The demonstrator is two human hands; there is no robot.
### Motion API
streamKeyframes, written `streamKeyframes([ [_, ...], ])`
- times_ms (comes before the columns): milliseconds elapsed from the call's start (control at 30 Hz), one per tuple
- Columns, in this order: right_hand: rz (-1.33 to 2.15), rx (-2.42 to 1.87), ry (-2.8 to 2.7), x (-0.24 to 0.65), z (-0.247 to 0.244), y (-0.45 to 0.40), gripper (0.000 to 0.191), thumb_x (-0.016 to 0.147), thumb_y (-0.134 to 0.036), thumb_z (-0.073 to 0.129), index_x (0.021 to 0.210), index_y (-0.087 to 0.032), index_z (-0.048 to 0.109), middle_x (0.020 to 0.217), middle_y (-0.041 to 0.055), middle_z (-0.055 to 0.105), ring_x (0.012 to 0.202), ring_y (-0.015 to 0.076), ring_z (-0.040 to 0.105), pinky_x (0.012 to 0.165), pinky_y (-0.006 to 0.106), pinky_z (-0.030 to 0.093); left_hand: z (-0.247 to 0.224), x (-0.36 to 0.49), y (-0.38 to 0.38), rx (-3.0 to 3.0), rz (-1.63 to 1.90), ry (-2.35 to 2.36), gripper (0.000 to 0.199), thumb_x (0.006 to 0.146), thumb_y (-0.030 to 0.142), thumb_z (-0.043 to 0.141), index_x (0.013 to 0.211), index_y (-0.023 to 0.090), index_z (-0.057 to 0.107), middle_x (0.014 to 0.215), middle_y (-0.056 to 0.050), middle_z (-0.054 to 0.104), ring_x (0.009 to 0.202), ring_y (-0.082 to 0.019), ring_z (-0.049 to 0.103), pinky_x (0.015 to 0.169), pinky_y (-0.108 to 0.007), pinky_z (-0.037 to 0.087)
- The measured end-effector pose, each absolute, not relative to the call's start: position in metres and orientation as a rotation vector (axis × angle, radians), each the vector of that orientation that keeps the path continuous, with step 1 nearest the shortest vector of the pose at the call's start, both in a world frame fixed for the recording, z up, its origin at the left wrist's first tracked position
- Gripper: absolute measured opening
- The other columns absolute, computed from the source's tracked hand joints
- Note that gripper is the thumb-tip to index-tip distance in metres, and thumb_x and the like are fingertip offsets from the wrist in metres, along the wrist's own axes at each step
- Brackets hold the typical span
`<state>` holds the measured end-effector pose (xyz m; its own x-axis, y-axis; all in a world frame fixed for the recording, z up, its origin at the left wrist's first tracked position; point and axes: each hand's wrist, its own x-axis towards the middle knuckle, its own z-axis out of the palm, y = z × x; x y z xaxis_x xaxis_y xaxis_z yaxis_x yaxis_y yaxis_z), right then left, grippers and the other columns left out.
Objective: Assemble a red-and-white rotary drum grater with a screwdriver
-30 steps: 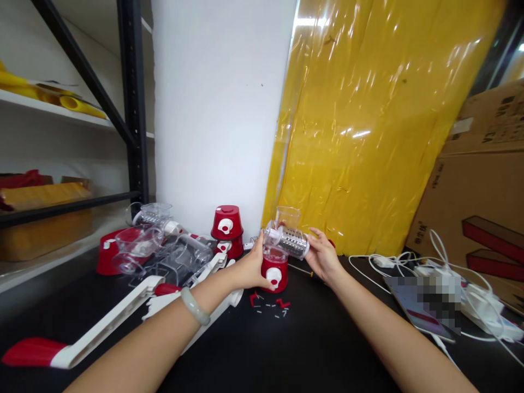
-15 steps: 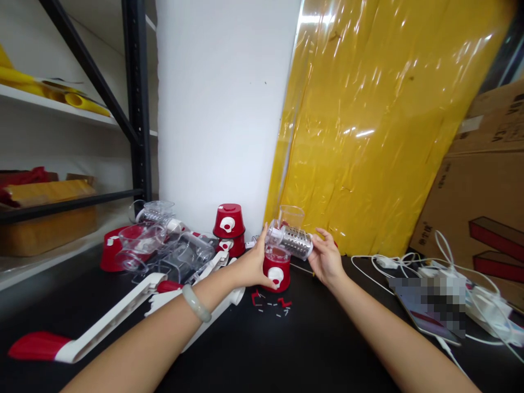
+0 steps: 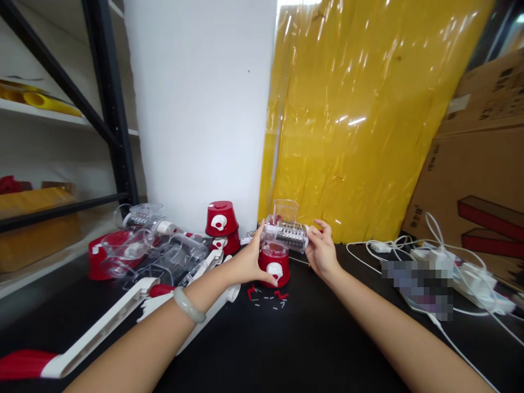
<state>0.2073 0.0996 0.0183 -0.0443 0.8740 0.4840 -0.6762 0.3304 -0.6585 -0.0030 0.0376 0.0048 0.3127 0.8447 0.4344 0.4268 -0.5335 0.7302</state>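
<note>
A rotary grater with a red base (image 3: 280,274) and a clear hopper (image 3: 286,209) stands upright in front of me. My left hand (image 3: 250,262) grips its left side, thumb low by the white knob, fingers along the clear housing. At the right, my right hand (image 3: 322,248) pinches the white end of a perforated metal grating drum (image 3: 293,234), which lies level at the housing's mouth. How deep the drum sits inside is hidden. Small red pieces (image 3: 281,295) and thin white pins lie on the black table before the base.
Two stacked red bases (image 3: 221,219) stand left of the grater. Clear plastic parts (image 3: 176,254) and white crank handles with red grips (image 3: 104,325) spread leftward. A phone (image 3: 421,292), white cables and a power strip (image 3: 481,284) lie right, near a carton (image 3: 470,185).
The view has shifted to the right, so everything sits further left. Both hands keep their hold; the drum appears more level against the housing.
</note>
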Motion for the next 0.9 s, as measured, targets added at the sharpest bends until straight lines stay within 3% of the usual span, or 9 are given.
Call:
streamKeyframes([
  [167,1.274,-0.328,-0.947,0.203,0.013,0.104,0.046,0.064,-0.027,0.077,0.099,-0.028,0.047,0.073,-0.0085,0.059,0.069,0.0115,0.059,0.068,0.026,0.049,0.007,-0.002,0.040,2.126,1.139,1.137,0.115,0.083,0.041,0.070,0.151,0.028,-0.021,0.161,-0.017,0.023,0.143,-0.033,0.034,0.118,-0.055,0.023],
  [267,1.245,-0.375,-0.925,0.201,0.009,0.105,0.045,0.065,-0.031,0.077,0.098,-0.026,0.047,0.073,-0.0075,0.060,0.067,0.0121,0.059,0.064,0.026,0.047,0.005,-0.002,0.044,2.148,1.139,1.134,0.099,0.091,0.042,0.059,0.153,0.026,-0.017,0.158,-0.017,0.029,0.141,-0.030,0.038,0.118,-0.052,0.026],
  [633,1.398,-0.201,-1.024,0.210,0.014,0.103,0.044,0.070,-0.026,0.075,0.104,-0.027,0.047,0.071,-0.0054,0.062,0.068,0.0159,0.064,0.066,0.031,0.051,0.006,0.000,0.047,2.132,1.155,1.225,0.084,0.097,0.040,0.047,0.154,0.022,-0.012,0.158,-0.017,0.030,0.135,-0.028,0.047,0.116,-0.049,0.032],
  [900,1.457,-0.213,-1.147,0.221,0.018,0.111,0.050,0.069,-0.030,0.082,0.106,-0.025,0.049,0.071,-0.0051,0.066,0.065,0.0146,0.065,0.062,0.028,0.051,0.005,0.001,0.050,2.133,1.166,1.218,0.085,0.098,0.039,0.046,0.153,0.021,-0.016,0.158,-0.019,0.029,0.135,-0.027,0.048,0.116,-0.049,0.031],
])
